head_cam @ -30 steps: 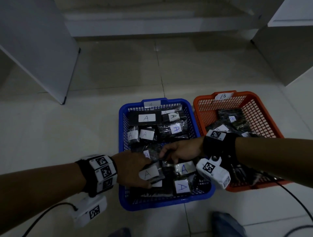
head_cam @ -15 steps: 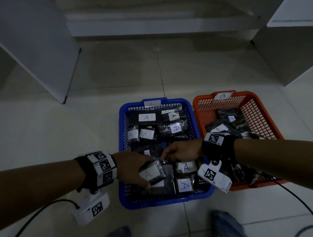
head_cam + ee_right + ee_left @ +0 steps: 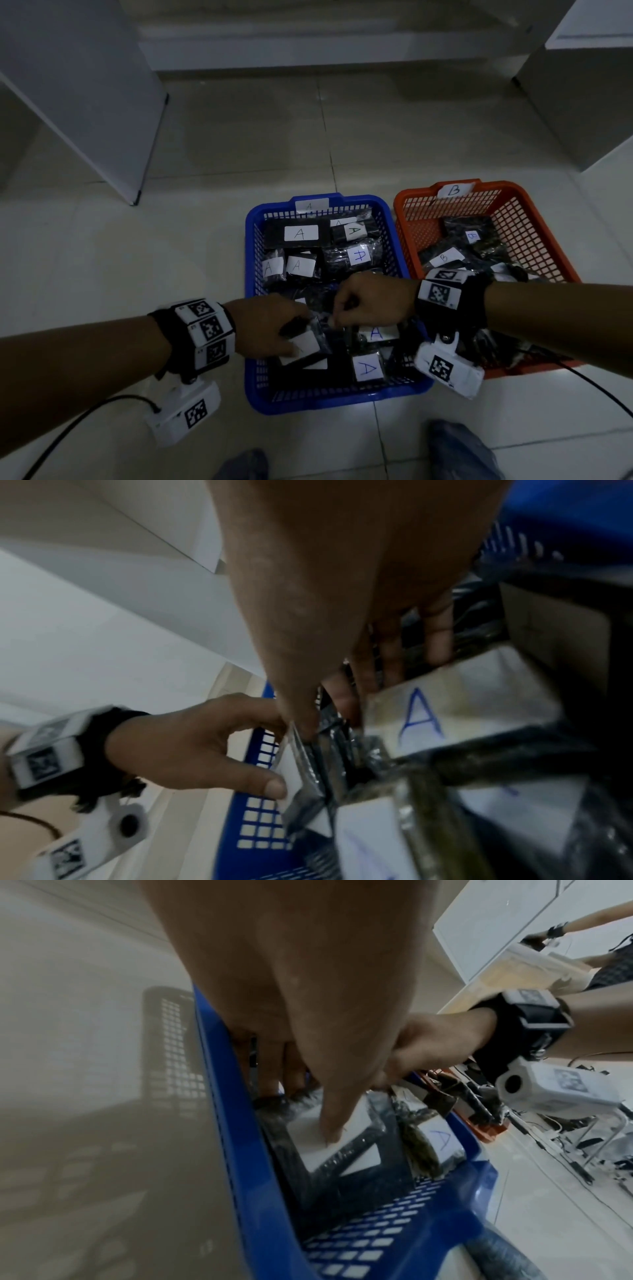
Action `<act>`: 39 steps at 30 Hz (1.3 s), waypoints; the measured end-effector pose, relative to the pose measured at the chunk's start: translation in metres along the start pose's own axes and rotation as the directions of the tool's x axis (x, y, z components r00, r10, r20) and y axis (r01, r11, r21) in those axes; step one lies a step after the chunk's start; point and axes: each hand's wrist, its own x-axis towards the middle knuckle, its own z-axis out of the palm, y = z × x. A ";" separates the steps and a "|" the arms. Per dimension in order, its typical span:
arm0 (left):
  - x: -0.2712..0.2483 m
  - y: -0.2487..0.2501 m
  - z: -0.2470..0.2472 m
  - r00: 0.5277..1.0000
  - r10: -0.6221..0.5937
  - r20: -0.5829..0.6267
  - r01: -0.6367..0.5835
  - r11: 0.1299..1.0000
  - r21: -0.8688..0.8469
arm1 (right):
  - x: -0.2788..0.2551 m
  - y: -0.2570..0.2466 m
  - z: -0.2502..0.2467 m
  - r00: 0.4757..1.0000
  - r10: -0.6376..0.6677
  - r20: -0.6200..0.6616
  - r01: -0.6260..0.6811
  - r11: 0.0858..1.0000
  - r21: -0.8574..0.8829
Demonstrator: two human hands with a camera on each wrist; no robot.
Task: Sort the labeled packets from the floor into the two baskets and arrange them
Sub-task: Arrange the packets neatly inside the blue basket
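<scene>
The blue basket (image 3: 251,308) holds the A packets and the orange basket (image 3: 555,253) beside it the B ones; no packet shows on the floor, so by my reading sorting is done and arranging remains. Since a second ago the left hand (image 3: 263,329) has tipped its packet (image 3: 303,344) up from lying flat, thumb and fingers curled round it (probably to reseat it). The right hand (image 3: 370,303) has drawn closer and pinches that packet's edge. The right wrist view shows this pinch plainly (image 3: 308,731); from the head it is hidden under knuckles.
</scene>
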 end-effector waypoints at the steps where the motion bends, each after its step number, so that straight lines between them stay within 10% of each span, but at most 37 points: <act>1: 0.000 0.000 -0.002 1.000 0.002 0.016 -0.002 1.000 0.005 | -0.004 -0.003 0.001 0.999 -0.008 0.049 0.007 1.000 0.018; 6: -0.003 0.004 -0.009 0.998 0.058 0.040 -0.056 0.997 -0.058 | -0.016 -0.008 0.005 0.998 -0.012 0.068 0.001 0.988 0.156; 13: -0.009 -0.002 -0.014 0.971 -0.015 -0.238 -0.017 0.991 -0.134 | -0.015 -0.003 -0.009 0.987 0.158 0.005 -0.156 0.965 0.213; 22: -0.025 0.005 -0.021 0.995 0.095 0.028 -0.088 0.977 -0.194 | -0.004 -0.004 0.000 0.951 0.289 -0.108 -0.241 0.915 0.323; 31: -0.029 0.014 -0.016 0.986 0.153 -0.058 -0.163 0.953 -0.256 | -0.001 -0.002 -0.003 0.840 0.507 -0.195 -0.357 0.786 0.505; 39: -0.024 -0.003 -0.010 0.993 0.088 -0.078 -0.101 0.977 -0.189 | -0.004 -0.002 -0.009 0.866 0.492 -0.085 -0.336 0.701 0.630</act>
